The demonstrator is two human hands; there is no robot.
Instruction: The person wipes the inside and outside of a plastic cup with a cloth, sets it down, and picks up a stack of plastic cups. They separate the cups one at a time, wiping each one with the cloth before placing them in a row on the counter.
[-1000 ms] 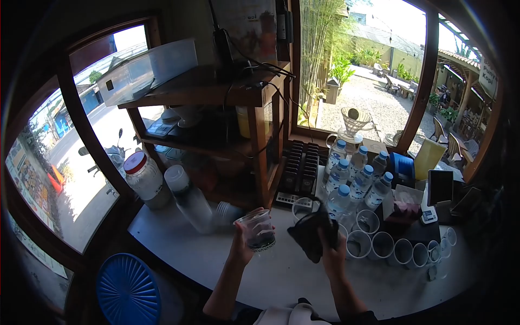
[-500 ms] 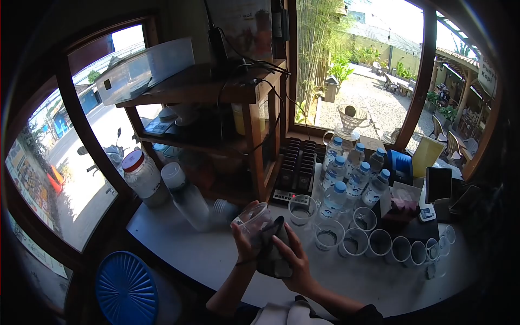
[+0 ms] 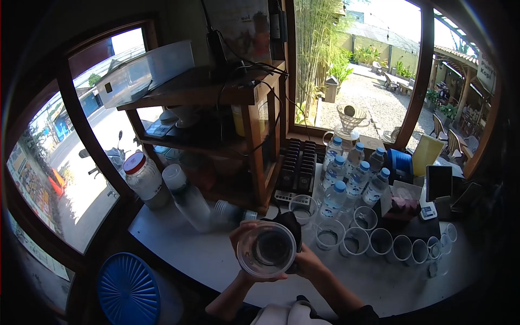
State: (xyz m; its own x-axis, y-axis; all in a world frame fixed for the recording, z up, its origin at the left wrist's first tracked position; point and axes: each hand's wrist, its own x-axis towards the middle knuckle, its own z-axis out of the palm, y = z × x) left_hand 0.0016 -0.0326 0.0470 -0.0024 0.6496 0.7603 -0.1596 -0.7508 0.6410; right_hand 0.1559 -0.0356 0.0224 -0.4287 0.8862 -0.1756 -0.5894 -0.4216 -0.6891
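A cup gripped by the left hand is seemingly wiped with cloth held in the right hand, gentle turning being needed.

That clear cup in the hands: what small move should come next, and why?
Probably a slight turn of the clear cup against the dark cloth: the left hand grips the cup, the right hand holds the cloth close along its side.
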